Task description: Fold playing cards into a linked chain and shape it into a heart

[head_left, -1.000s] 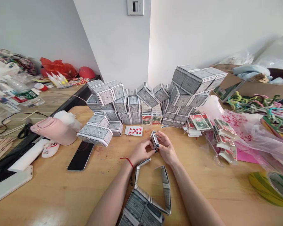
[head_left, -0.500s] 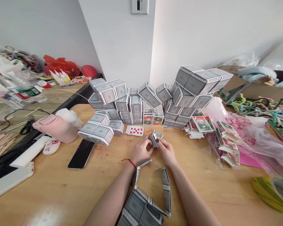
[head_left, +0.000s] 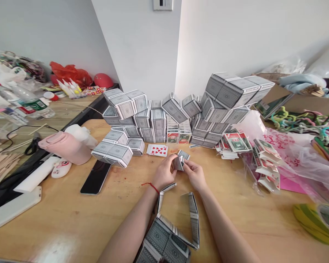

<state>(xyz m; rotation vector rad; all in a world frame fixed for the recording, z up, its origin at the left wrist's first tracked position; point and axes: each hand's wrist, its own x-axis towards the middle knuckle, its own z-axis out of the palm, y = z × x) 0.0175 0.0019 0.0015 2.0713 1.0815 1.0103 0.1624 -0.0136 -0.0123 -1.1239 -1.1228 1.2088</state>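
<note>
A folded playing card (head_left: 178, 163) with a grey patterned back is pinched between the fingers of my left hand (head_left: 166, 172) and my right hand (head_left: 194, 173), over the middle of the table. Just behind it, a grey-backed card (head_left: 184, 155) lies on the wood. Left of that is a face-up stack of cards (head_left: 157, 150) with red hearts on top. Between my forearms sits a structure of folded cards (head_left: 164, 235), with a curved open loop of cards (head_left: 193, 219) pointing away from me.
Behind my hands stand card-block structures (head_left: 120, 106) and a taller one (head_left: 230, 91), with card boxes (head_left: 178, 136) between. A phone (head_left: 95, 177) and pink bottle (head_left: 67, 148) lie left; emptied card boxes (head_left: 267, 164), plastic bags (head_left: 298, 157) and tape (head_left: 318, 223) lie right.
Both hands stay in nearly the same spot. The folded card has turned between my fingers, showing more of its patterned side, and my right fingers have shifted along it. The view has tilted slightly.
</note>
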